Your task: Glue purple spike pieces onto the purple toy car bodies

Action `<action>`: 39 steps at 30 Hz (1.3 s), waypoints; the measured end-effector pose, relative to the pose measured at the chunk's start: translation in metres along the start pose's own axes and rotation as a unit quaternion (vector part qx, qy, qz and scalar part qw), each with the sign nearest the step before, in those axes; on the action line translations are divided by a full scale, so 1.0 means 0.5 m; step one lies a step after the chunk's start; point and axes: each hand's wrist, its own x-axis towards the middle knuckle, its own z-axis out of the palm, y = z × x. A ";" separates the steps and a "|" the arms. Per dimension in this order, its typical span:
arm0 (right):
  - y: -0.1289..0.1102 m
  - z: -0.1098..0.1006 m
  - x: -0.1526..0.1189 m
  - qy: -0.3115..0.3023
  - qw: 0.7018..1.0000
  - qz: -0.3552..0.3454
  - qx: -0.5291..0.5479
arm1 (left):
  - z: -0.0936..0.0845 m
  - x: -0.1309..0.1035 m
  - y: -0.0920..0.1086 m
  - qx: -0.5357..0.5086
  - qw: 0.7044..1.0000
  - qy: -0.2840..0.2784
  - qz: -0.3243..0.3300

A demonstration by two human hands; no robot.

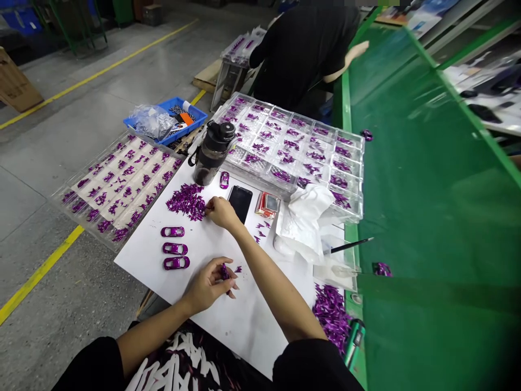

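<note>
Over at the left of the white surface, three glossy purple car shells sit in a column, firm and light-looking, probably best taken by their long sides to spare the shine. Next along, the heap of small purple parts: thin, pointed, surely featherlight and stiff, likely slick and apt to snag on one another, so a fingertip pinch at the middle looks right. And here's the left hand, fingers half curled, a purple piece held among them, one loose sliver just beyond the fingertips. Up to the right hand, knuckles bent, fingertips at the heap's right edge; whether they've got anything, I can't tell. A black phone crowds that hand, then a red box, crumpled white wrapping, and a second purple heap beside the green belt.
</note>
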 end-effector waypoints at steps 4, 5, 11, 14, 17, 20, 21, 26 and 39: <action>0.001 -0.022 -0.032 0.024 0.997 -0.009 0.073 | 0.003 -0.001 0.005 -0.014 1.000 0.002 -0.008; 0.004 -0.029 -0.056 0.038 0.995 -0.009 0.096 | 0.003 -0.002 0.008 -0.020 1.000 0.001 -0.012; 0.063 -0.025 -0.318 0.108 0.966 -0.001 0.233 | -0.009 -0.008 0.029 -0.059 0.997 0.002 -0.049; 0.094 0.022 -0.426 0.153 0.939 0.030 0.306 | -0.018 -0.007 0.036 -0.057 0.996 -0.010 -0.069; 0.110 0.068 -0.479 0.188 0.926 0.064 0.322 | -0.021 -0.004 0.037 -0.030 0.994 -0.040 -0.097; 0.116 0.090 -0.498 0.228 0.914 0.084 0.326 | -0.018 -0.003 0.033 0.012 0.991 -0.066 -0.112; 0.117 0.093 -0.502 0.239 0.909 0.089 0.331 | -0.016 -0.005 0.031 0.029 0.991 -0.069 -0.111; 0.106 0.089 -0.517 0.277 0.873 0.123 0.382 | 0.003 -0.023 0.017 0.122 0.990 -0.032 -0.068; 0.056 0.126 -0.497 0.282 0.853 0.100 0.428 | 0.000 -0.037 -0.004 0.252 0.968 0.001 0.003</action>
